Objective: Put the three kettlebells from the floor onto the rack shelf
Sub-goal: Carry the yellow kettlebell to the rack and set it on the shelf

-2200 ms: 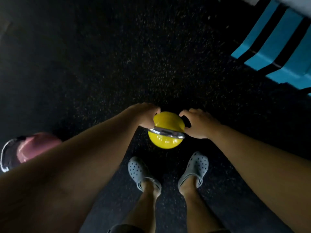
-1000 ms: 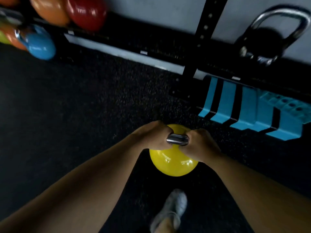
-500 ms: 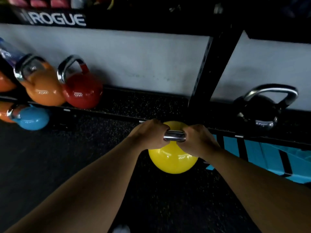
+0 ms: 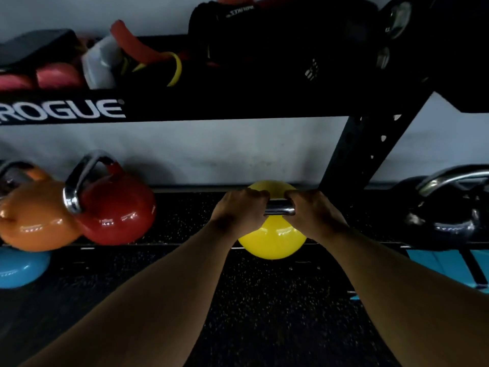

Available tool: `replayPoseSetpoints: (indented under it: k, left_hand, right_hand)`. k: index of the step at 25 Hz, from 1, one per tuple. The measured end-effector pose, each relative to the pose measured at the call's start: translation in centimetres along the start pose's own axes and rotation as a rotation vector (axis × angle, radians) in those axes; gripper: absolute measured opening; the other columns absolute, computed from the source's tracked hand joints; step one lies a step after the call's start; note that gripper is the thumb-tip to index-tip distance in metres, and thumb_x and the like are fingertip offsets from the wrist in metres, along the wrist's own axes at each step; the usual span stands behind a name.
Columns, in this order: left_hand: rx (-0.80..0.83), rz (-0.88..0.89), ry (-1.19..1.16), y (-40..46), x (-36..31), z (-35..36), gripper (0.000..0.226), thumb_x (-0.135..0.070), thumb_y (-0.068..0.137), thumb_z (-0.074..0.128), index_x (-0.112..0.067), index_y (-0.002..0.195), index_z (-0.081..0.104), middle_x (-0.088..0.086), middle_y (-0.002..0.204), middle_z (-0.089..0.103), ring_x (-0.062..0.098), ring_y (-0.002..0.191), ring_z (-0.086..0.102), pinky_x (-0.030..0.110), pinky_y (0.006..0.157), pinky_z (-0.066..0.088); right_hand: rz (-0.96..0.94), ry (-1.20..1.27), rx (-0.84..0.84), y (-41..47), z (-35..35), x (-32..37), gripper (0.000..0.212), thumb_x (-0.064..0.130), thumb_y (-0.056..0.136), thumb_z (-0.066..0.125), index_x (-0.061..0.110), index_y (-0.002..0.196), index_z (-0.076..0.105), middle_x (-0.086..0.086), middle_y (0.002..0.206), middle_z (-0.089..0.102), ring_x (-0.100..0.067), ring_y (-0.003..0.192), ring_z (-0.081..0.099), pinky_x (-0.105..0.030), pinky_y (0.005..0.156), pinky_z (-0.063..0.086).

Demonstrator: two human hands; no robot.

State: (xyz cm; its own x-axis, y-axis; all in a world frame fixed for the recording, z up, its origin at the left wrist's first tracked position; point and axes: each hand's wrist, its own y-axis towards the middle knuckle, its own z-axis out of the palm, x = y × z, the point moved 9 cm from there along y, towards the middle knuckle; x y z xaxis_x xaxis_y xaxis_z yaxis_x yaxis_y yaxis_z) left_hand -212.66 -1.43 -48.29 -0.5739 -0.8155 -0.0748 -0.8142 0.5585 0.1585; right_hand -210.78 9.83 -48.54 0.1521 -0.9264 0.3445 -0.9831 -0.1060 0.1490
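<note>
Hands grip one handle together: the left hand point(image 4: 239, 211) and right hand point(image 4: 313, 213) are each wrapped over the chrome handle point(image 4: 279, 207) of the yellow kettlebell point(image 4: 272, 241), fingers curled tight around the bar and knuckles facing up, with a short stretch of bare metal showing between the two fists. The kettlebell hangs upright, handle on top and its round body below, the bar running left to right across the view. It sits at the front edge of the lower rack shelf point(image 4: 185, 215), its bottom overlapping the shelf lip; whether it touches the shelf cannot be told. Both forearms reach forward and slightly inward, nearly straight, meeting at the handle.

On the same shelf to the left stand a red kettlebell point(image 4: 116, 207) and, touching it, an orange kettlebell point(image 4: 34, 221). A blue kettlebell point(image 4: 18, 268) lies lower at the far left. Right of the black rack upright point(image 4: 362, 149) rests a black kettlebell point(image 4: 447, 210).
</note>
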Motion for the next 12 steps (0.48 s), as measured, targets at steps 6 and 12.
replayPoseSetpoints:
  k: [6, 12]
  left_hand:
    - [-0.019, -0.058, -0.163, 3.9, 2.0, 0.9, 0.009, -0.025, 0.079, 0.060, -0.020, 0.086, 0.058, 0.014, 0.084, 0.069, 0.042, 0.079, 0.065, 0.033, 0.058, 0.039]
    - [-0.059, -0.156, -0.227, 6.7, 3.2, 1.9, 0.007, -0.016, 0.080, 0.062, -0.019, 0.080, 0.055, 0.011, 0.078, 0.065, 0.037, 0.074, 0.063, 0.033, 0.055, 0.045]
  right_hand:
    - [0.064, 0.085, -0.106, 3.5, 0.3, -2.1, 0.010, 0.015, 0.074, 0.069, 0.018, 0.082, 0.063, -0.012, 0.076, 0.070, -0.036, 0.074, 0.067, -0.026, 0.058, 0.038]
    - [0.105, 0.074, -0.090, 6.3, 0.7, -3.9, 0.013, 0.011, 0.077, 0.065, 0.014, 0.090, 0.064, -0.014, 0.084, 0.071, -0.036, 0.081, 0.067, -0.034, 0.064, 0.051]
